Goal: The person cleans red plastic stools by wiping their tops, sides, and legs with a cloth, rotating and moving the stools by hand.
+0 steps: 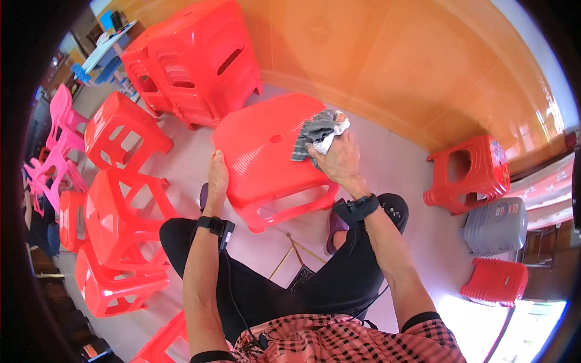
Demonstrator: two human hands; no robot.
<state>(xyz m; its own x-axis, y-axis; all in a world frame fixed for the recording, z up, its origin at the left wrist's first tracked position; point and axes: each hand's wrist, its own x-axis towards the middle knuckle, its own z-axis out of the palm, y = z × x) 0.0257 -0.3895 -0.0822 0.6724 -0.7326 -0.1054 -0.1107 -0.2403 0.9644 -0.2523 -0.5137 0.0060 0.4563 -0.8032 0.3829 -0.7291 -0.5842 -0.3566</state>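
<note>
A red plastic stool [260, 151] with a small hole in its seat stands between my knees. My left hand [218, 175] lies against the left edge of its seat, thumb up, and holds the rim. At the seat's right edge my right hand [339, 158] presses a grey striped and white cloth [316, 133] onto the red surface, fingers wrapped round the bunched fabric. Part of the cloth hangs over the seat toward its middle. Each wrist wears a black strapped device.
Stacked red stools [193, 60] stand behind at the upper left, single red stools [124, 133] and pink chairs [63, 145] at the left. On the right are a red stool [469, 172], grey stacked stools [496, 225] and a red one [496, 281]. An orange wall [363, 54] runs behind.
</note>
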